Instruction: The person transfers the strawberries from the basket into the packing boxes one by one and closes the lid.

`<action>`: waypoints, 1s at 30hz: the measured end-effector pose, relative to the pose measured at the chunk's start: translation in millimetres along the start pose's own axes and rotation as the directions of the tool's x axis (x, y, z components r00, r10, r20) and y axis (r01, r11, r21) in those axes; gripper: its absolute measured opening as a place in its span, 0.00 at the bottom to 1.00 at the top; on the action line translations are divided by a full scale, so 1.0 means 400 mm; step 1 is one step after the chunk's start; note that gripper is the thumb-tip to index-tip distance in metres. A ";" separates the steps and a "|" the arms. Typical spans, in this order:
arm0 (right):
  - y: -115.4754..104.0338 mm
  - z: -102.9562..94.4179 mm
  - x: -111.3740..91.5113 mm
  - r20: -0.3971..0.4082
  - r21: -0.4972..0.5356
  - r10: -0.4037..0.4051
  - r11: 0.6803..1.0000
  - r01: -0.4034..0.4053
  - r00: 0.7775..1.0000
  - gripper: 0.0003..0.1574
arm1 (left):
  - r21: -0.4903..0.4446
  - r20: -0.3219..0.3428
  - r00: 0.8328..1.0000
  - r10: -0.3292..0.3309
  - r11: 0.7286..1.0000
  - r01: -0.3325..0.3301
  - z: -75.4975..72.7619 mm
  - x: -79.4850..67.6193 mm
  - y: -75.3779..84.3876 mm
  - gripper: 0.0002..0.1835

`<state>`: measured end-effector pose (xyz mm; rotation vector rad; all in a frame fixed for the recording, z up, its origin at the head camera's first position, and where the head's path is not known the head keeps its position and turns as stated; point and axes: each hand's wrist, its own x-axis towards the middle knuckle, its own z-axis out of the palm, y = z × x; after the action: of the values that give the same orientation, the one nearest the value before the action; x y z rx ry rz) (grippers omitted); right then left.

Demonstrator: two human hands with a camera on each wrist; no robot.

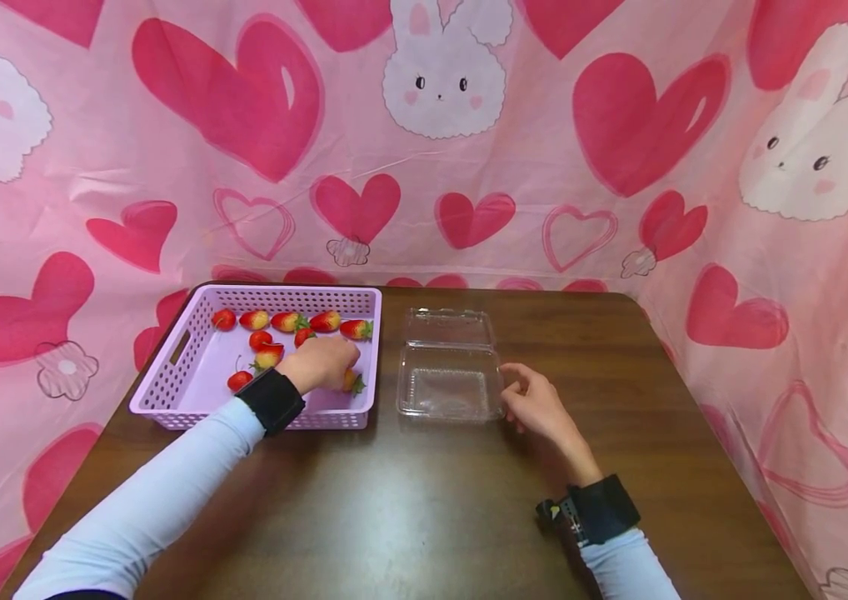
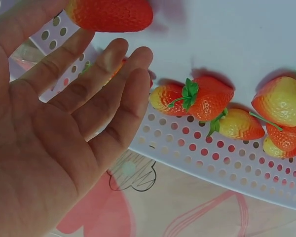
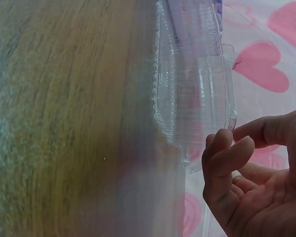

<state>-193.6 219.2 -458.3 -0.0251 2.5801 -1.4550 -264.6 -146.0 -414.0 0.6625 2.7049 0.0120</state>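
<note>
My left hand (image 1: 322, 362) reaches into a lilac perforated basket (image 1: 195, 379). Its thumb and forefinger pinch a red-and-yellow strawberry (image 2: 113, 15); in the left wrist view the other fingers are extended. Around it in the basket lie several more strawberries (image 1: 325, 321), some with green leaves, and a small round red fruit (image 1: 239, 381) with a thin stem. To the right, a clear plastic clamshell container (image 1: 448, 414) stands open on the table, and no fruit shows in it. My right hand (image 1: 536, 404) pinches its right rim between thumb and forefinger.
The brown wooden table (image 1: 394, 508) carries the basket on the left and the container at the middle. A pink curtain (image 1: 529, 158) with hearts and rabbits hangs behind and at both sides.
</note>
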 end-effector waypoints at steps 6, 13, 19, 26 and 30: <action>0.001 0.003 -0.006 0.022 -0.003 -0.007 1.000 0.007 1.000 0.31 | 0.008 -0.016 1.000 0.015 1.000 -0.014 0.004 -0.004 0.004 0.07; 0.009 0.006 -0.007 0.003 -0.027 -0.015 1.000 0.015 1.000 0.32 | -0.012 -0.004 1.000 0.022 1.000 -0.022 0.009 -0.007 0.007 0.10; 0.009 0.010 -0.008 -0.024 -0.033 -0.014 0.999 0.013 1.000 0.31 | -0.012 -0.007 1.000 0.013 1.000 -0.013 0.007 -0.006 0.006 0.13; 0.008 0.012 -0.008 -0.022 -0.029 -0.013 0.999 0.012 1.000 0.31 | -0.028 -0.006 1.000 0.011 1.000 -0.011 0.007 -0.008 0.003 0.13; 0.009 0.014 -0.008 -0.020 -0.032 -0.016 0.999 0.015 1.000 0.31 | -0.012 -0.007 1.000 0.013 1.000 -0.013 0.009 -0.011 0.004 0.13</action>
<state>-189.5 216.7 -463.6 -0.0351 2.6249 -1.4266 -259.0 -146.7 -416.0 0.6781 2.7044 0.0344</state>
